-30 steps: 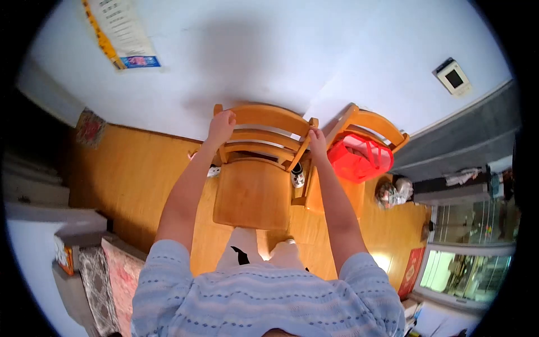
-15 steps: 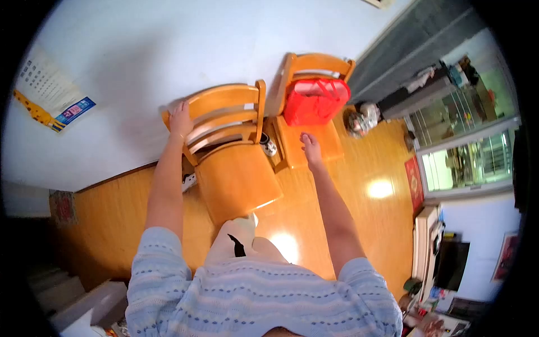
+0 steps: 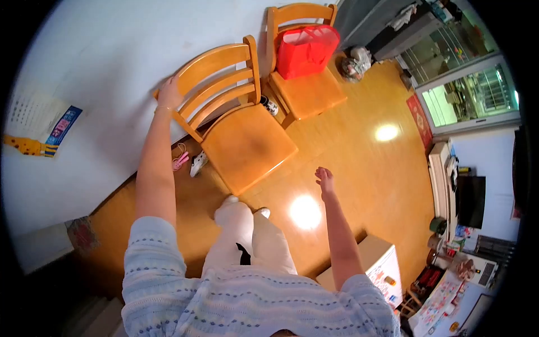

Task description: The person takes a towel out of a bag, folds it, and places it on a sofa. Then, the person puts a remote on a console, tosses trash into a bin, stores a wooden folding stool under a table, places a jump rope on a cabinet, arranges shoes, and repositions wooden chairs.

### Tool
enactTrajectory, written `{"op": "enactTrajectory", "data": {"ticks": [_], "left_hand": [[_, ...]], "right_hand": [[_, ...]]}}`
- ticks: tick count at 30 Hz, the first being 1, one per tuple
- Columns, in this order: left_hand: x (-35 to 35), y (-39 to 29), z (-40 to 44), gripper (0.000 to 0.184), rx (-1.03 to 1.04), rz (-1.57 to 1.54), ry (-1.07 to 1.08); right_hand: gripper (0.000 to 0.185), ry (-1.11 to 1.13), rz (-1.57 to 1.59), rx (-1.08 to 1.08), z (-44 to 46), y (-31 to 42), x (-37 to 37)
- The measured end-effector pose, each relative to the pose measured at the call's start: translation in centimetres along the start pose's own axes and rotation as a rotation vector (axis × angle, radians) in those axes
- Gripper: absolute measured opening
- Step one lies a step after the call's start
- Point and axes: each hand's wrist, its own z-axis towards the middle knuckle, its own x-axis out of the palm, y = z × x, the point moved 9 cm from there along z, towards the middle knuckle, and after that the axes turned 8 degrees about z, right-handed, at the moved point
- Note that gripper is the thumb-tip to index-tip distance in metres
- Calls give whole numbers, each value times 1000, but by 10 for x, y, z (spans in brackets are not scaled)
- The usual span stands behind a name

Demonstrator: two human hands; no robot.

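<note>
A wooden chair [image 3: 250, 147] with a slatted back stands against the wall in front of me. My left hand [image 3: 170, 94] is wrapped round the top left corner of its backrest. To the right, my right hand [image 3: 324, 181] hangs in the air over the floor, holding nothing, its fingers loosely bent and apart. Farther off is a second wooden chair [image 3: 314, 96], which carries a red bag [image 3: 306, 55] leaning on its backrest. Dark-and-white shoes [image 3: 269, 105] lie between the two chairs.
Near the wall, under the left side of the nearer chair, are a white shoe [image 3: 198, 163] and a pink item [image 3: 180, 162]. A bagged bundle [image 3: 356, 64] sits beyond the second chair. At lower right is a box-like table [image 3: 373, 261]; a glass door [image 3: 469, 98] stands at right.
The view has shifted, so both chairs appear higher in it. My left hand stays on the chair back. My right hand has come away from near the second chair's seat.
</note>
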Motion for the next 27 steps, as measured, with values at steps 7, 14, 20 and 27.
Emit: {"op": "enactTrajectory", "data": {"ticks": [7, 14, 20, 27], "left_hand": [[-15, -1, 9, 49, 70, 86, 86], [1, 0, 34, 47, 279, 88, 231], [27, 5, 53, 45, 393, -290, 595], [24, 0, 46, 43, 399, -673, 653]], "right_hand": [[36, -110, 149, 263, -43, -122, 56], [31, -250, 310, 426, -56, -239, 181], [24, -504, 415, 431, -35, -282, 227], [40, -566, 593, 378, -2, -289, 227]]}}
